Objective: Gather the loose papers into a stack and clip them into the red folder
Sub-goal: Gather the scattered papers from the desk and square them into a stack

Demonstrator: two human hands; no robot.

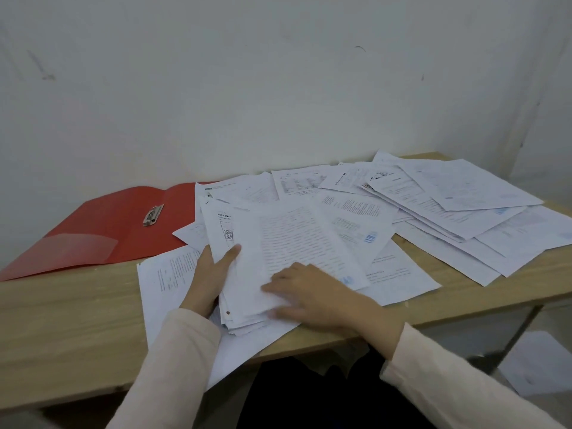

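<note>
- wooden desk: bears everything, set against a white wall.
- loose papers: fanned from 12 to 3 o'clock, overlapping, not yet squared.
- red folder: at 10 o'clock, lying open, holding no sheets; likely laid flat to take the stack.
- gathered stack: at centre, edges uneven.
- right hand: flat, fingers spread, pressing stack down; probably steadying it.
- left hand: gripping stack's left edge, thumb on top.
- metal clip: on folder's inner spine, empty.
</note>
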